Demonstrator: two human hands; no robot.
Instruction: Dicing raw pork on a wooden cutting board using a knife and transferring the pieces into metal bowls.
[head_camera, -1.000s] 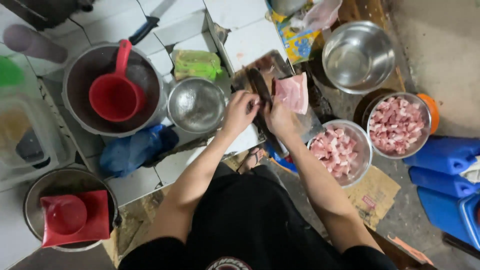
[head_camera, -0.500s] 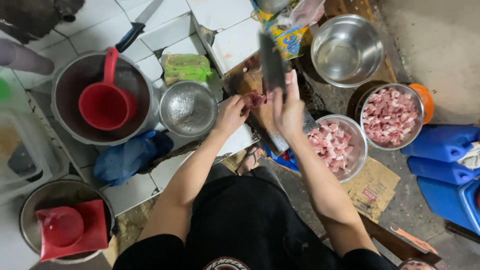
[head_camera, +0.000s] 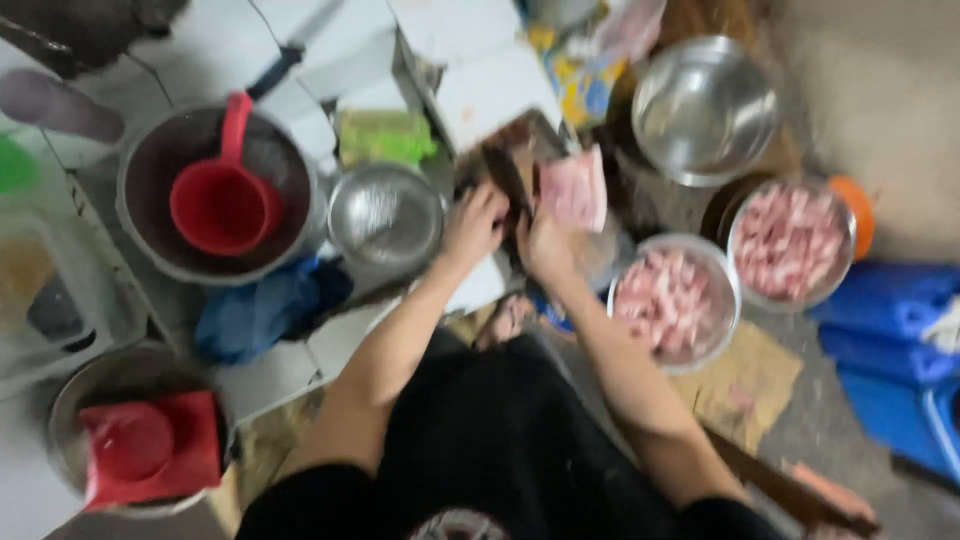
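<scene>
Both hands (head_camera: 510, 232) at a pink meat slab (head_camera: 573, 188), beside two bowls of cut meat (head_camera: 668, 298).

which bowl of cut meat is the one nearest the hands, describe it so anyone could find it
Start at the big empty steel bowl at the top right. Below it sit two steel bowls of pink meat pieces; take the lower left one, just right of the person's right hand. Unlike the other meat bowl, it has no orange rim behind it and lies closer to the right forearm.
</scene>
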